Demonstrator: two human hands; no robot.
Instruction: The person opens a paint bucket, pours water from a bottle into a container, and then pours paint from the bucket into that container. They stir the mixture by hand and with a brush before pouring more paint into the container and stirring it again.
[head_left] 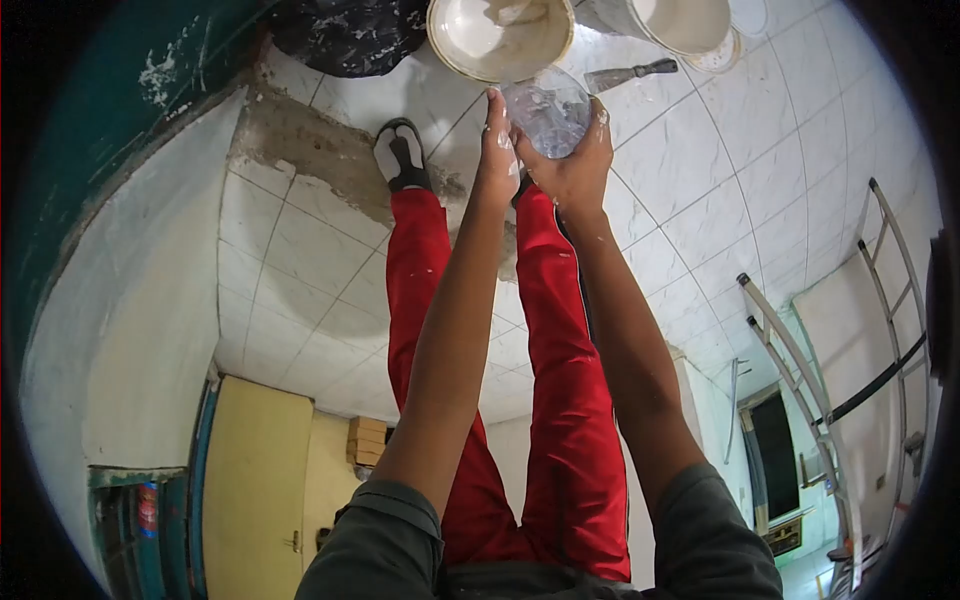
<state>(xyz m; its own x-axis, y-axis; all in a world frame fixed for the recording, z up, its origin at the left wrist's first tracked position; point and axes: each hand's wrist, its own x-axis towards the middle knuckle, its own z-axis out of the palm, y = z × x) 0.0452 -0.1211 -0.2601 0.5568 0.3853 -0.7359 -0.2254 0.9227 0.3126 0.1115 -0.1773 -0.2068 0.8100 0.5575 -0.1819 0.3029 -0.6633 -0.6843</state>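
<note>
A clear, see-through container (550, 115) is held between both hands just below a round tub (500, 68) with whitish residue inside. My left hand (497, 155) presses against its left side, fingers mostly hidden behind it. On the other side, my right hand (572, 165) wraps round its lower right edge, with whitish smears on the fingers. A putty knife (630, 74) with a dark handle lies on the tiles to the right of the container.
A white bucket (690, 22) stands at the top right of the tub. Black plastic (350, 35) lies at the upper left. A metal ladder (800, 370) is at the right, a yellow door (255, 490) at the lower left. Bare rough patch (310, 150) breaks the tiled floor.
</note>
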